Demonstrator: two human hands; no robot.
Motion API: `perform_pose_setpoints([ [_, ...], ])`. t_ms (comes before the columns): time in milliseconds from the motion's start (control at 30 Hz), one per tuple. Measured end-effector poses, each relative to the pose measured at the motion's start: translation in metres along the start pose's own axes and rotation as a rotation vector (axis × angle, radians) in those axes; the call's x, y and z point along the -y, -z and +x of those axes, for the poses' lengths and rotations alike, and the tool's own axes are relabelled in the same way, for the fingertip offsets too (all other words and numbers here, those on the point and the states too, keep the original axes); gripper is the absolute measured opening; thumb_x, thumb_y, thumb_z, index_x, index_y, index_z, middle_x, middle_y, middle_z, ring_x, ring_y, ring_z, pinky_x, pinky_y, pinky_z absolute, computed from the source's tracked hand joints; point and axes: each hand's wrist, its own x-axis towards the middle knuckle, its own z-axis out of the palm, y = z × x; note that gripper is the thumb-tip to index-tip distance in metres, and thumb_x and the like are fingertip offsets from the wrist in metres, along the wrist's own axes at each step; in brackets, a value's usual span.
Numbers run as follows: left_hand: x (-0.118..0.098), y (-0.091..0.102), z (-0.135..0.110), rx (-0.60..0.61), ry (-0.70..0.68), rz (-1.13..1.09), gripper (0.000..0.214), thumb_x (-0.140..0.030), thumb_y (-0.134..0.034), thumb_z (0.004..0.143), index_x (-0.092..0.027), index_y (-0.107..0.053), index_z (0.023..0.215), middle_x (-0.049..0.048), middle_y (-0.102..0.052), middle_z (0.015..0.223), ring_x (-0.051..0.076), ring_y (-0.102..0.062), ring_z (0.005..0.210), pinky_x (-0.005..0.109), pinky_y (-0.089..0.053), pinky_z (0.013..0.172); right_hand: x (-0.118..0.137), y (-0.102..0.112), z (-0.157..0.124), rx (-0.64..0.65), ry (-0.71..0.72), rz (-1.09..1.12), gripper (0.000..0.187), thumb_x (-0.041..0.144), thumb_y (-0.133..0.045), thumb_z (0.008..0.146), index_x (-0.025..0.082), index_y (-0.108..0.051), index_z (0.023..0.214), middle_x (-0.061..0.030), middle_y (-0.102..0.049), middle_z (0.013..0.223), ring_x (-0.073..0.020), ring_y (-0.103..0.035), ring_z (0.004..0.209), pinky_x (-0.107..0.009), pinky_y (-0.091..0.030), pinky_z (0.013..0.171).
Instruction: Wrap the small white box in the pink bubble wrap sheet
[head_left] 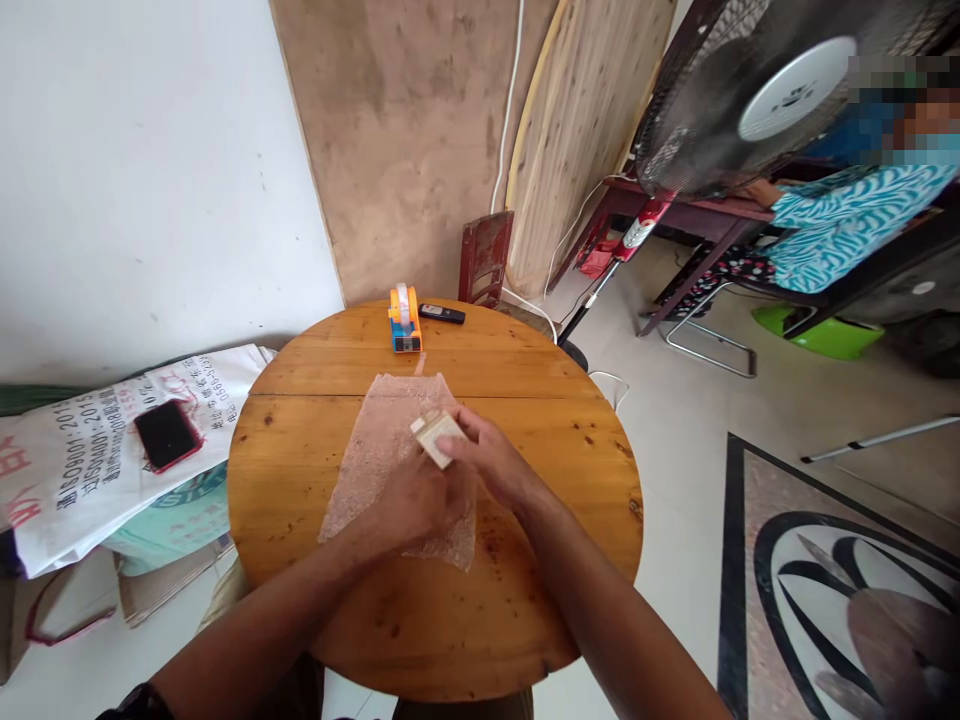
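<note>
A small cream-coloured rectangular box [433, 436] is in my right hand [491, 458], its thumb on the upper face and fingers at the far side. My left hand [420, 500] is just below and to the left of the box; it is smeared by motion and its fingers are hard to make out. Whether it touches the box I cannot tell. Under both hands a sheet of clear bubble wrap [367, 450] lies flat on the round wooden table [555, 430].
At the table's far side stand an orange and blue tape dispenser [405, 320] and a black remote-like object [442, 314]. A phone [169, 435] lies on white sacks [90, 480] at left. A standing fan [637, 235] and a seated person [840, 230] are at right.
</note>
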Motion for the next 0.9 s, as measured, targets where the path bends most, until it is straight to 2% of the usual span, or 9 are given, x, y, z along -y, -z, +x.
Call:
perform_pose_setpoints([
  [100,-0.006,0.009,-0.012,0.014,-0.091,0.313,0.061,-0.022,-0.066,0.072,-0.02,-0.055,0.132,0.0161,-0.047,0.143,0.043,-0.042,0.129,0.057,-0.033,0.106,-0.024,0.01,0.026,-0.162,-0.038,0.156,0.04,0.044,-0.075,0.068,0.018,-0.062,0.095,-0.0024,-0.068,0.089,-0.0182,-0.062,0.081,-0.03,-0.047,0.079],
  [167,-0.006,0.021,-0.021,0.025,-0.168,0.285,0.053,-0.023,-0.063,0.076,-0.025,-0.058,0.129,0.0107,-0.045,0.147,0.037,-0.046,0.128,0.052,-0.036,0.107,-0.037,0.018,0.034,-0.251,-0.071,0.175,0.038,0.042,-0.077,0.065,0.018,-0.062,0.091,-0.0015,-0.068,0.084,-0.0177,-0.061,0.076,-0.03,-0.047,0.075],
  [233,0.0,0.037,-0.027,-0.082,-0.213,0.25,0.041,-0.022,-0.06,0.081,-0.027,-0.064,0.121,0.0072,-0.049,0.145,0.032,-0.046,0.128,0.048,-0.036,0.11,-0.046,0.024,0.037,-0.281,-0.068,0.158,0.039,0.042,-0.078,0.063,0.019,-0.062,0.09,-0.001,-0.069,0.084,-0.0177,-0.061,0.076,-0.03,-0.046,0.075],
  [300,0.011,0.054,-0.029,-0.152,-0.196,0.38,0.038,-0.025,-0.06,0.082,-0.026,-0.066,0.119,0.0074,-0.052,0.143,0.032,-0.045,0.13,0.049,-0.033,0.112,-0.05,0.027,0.037,-0.265,-0.05,0.116,0.04,0.043,-0.078,0.064,0.019,-0.062,0.091,-0.0013,-0.069,0.087,-0.0181,-0.062,0.079,-0.031,-0.046,0.077],
  [433,0.036,0.074,-0.027,-0.061,-0.157,0.54,0.071,-0.036,-0.072,0.073,-0.024,-0.05,0.14,0.012,-0.049,0.146,0.036,-0.034,0.139,0.051,-0.024,0.116,-0.049,0.025,0.036,-0.197,-0.018,-0.013,0.045,0.045,-0.078,0.063,0.019,-0.06,0.096,-0.0026,-0.069,0.091,-0.02,-0.062,0.085,-0.033,-0.048,0.079],
  [533,0.047,0.074,-0.028,-0.009,-0.13,0.531,0.088,-0.04,-0.076,0.069,-0.024,-0.039,0.147,0.014,-0.042,0.151,0.037,-0.027,0.144,0.052,-0.016,0.117,-0.049,0.023,0.036,-0.131,0.034,-0.149,0.048,0.044,-0.079,0.064,0.019,-0.059,0.099,-0.0055,-0.067,0.103,-0.0212,-0.063,0.091,-0.034,-0.049,0.082],
  [667,0.05,0.068,-0.033,-0.034,-0.096,0.474,0.097,-0.043,-0.076,0.069,-0.02,-0.031,0.151,0.0171,-0.034,0.156,0.038,-0.02,0.146,0.052,-0.01,0.118,-0.05,0.014,0.032,-0.089,0.203,-0.431,0.042,0.039,-0.076,0.067,0.021,-0.058,0.101,-0.0097,-0.056,0.131,-0.0266,-0.057,0.116,-0.038,-0.044,0.096],
  [800,0.05,0.068,-0.035,-0.063,-0.07,0.445,0.107,-0.041,-0.078,0.066,-0.014,-0.023,0.154,0.0214,-0.03,0.156,0.04,-0.021,0.146,0.052,-0.012,0.118,-0.049,0.003,0.027,-0.019,0.253,-0.805,0.047,0.029,-0.073,0.071,0.022,-0.058,0.114,-0.0112,-0.058,0.13,-0.0301,-0.051,0.124,-0.046,-0.038,0.104],
  [900,0.052,0.069,-0.035,-0.056,-0.079,0.473,0.11,-0.043,-0.077,0.068,-0.013,-0.017,0.155,0.0218,-0.028,0.157,0.039,-0.021,0.146,0.051,-0.014,0.118,-0.049,0.004,0.025,0.026,0.267,-0.883,0.058,0.029,-0.075,0.071,0.021,-0.054,0.124,-0.0127,-0.058,0.13,-0.0307,-0.052,0.122,-0.047,-0.039,0.103],
])
